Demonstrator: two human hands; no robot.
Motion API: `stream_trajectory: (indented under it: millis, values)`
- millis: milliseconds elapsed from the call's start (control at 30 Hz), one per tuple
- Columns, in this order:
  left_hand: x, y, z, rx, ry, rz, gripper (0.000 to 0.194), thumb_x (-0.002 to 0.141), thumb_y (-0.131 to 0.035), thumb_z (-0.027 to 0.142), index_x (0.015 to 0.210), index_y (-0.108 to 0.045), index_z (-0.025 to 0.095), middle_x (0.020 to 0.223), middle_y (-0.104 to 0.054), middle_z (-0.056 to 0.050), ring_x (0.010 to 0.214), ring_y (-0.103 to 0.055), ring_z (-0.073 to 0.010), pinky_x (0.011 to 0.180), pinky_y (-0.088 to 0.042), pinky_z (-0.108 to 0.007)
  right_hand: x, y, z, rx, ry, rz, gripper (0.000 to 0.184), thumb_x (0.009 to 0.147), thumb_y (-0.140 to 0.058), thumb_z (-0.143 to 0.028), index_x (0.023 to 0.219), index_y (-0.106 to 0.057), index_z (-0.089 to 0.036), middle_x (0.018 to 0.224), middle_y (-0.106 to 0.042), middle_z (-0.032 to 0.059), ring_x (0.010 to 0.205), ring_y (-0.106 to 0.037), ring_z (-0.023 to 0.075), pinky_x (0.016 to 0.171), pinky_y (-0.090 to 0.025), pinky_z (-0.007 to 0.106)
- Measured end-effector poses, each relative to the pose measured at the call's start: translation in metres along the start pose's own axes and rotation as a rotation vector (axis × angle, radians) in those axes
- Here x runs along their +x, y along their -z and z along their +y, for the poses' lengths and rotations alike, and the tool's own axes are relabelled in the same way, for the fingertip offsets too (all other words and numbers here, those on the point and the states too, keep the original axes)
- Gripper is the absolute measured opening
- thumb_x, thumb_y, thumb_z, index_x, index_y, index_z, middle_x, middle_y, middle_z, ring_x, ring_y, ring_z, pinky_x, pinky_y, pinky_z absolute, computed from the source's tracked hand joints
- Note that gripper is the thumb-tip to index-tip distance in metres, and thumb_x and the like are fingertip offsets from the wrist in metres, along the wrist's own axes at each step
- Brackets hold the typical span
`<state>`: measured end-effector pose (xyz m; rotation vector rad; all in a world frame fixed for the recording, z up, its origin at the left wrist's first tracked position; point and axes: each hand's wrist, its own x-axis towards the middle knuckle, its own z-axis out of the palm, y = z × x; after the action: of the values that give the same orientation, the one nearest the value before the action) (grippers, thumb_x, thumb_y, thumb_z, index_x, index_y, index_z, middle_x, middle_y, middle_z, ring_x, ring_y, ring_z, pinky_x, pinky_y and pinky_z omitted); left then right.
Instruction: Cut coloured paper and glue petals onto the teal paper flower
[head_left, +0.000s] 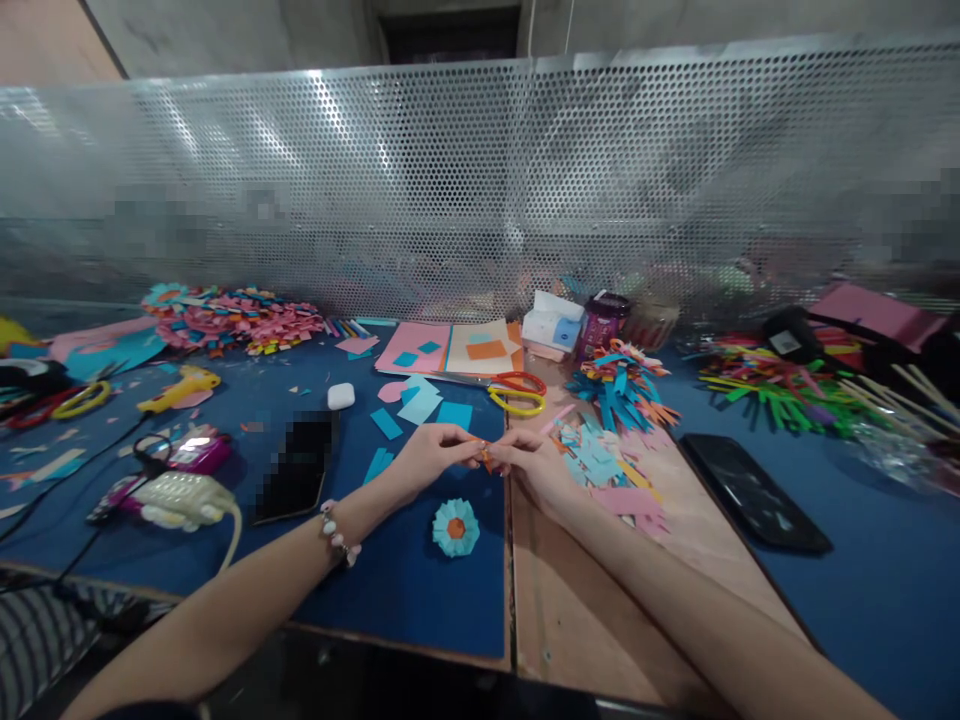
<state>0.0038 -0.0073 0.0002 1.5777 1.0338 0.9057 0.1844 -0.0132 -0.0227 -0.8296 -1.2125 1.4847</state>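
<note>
My left hand (429, 455) and my right hand (534, 463) meet over the middle of the table, fingertips pinched together on a small orange paper piece (485, 457). A bead bracelet sits on my left wrist. Just below the hands lies a folded teal paper flower (455, 527) with an orange centre. Teal paper squares (420, 405) lie beyond my left hand. Loose pink and teal paper scraps (600, 465) are beside my right hand.
Red-and-yellow scissors (516, 391) lie past the hands. A phone (296, 468) and white earbud case (340, 396) sit left, another phone (754, 492) right. A yellow glue gun (178, 388), paper flower heaps (232, 318), tissue box (551, 325) and perforated metal screen (480, 180) stand behind.
</note>
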Motion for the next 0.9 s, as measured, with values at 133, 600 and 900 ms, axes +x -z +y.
stream_trajectory:
  millis: [133,600,900]
  values:
    - [-0.001,0.002,0.005,-0.14,-0.043,-0.091,0.03,0.077,-0.061,0.039,0.089,-0.067,0.012,0.079,-0.069,-0.007,0.074,-0.063,-0.0173,0.074,-0.049,-0.03,-0.007,-0.002,-0.007,0.204,-0.093,-0.042,0.013,0.069,-0.071,-0.024,0.063,-0.062,-0.016,0.057,-0.059,-0.0017,0.054,-0.052,0.0088,0.055,-0.041,0.022]
    - [-0.004,-0.001,0.006,-0.104,-0.196,-0.038,0.016,0.073,-0.066,0.03,0.079,-0.068,0.015,0.083,-0.07,-0.006,0.079,-0.063,-0.0171,0.076,-0.048,-0.028,-0.025,-0.011,-0.015,0.025,-0.19,-0.235,0.021,0.082,-0.052,-0.04,0.081,-0.053,-0.019,0.064,-0.047,-0.003,0.05,-0.044,0.0087,0.037,-0.032,0.019]
    - [-0.009,-0.019,0.003,-0.191,-0.095,0.105,0.024,0.07,-0.068,0.035,0.081,-0.069,0.014,0.082,-0.071,-0.007,0.079,-0.065,-0.0205,0.076,-0.05,-0.031,-0.019,-0.001,-0.018,-0.942,0.721,0.186,0.009,0.082,-0.056,-0.024,0.091,-0.055,-0.021,0.088,-0.056,0.0045,0.072,-0.053,0.0136,0.064,-0.046,0.028]
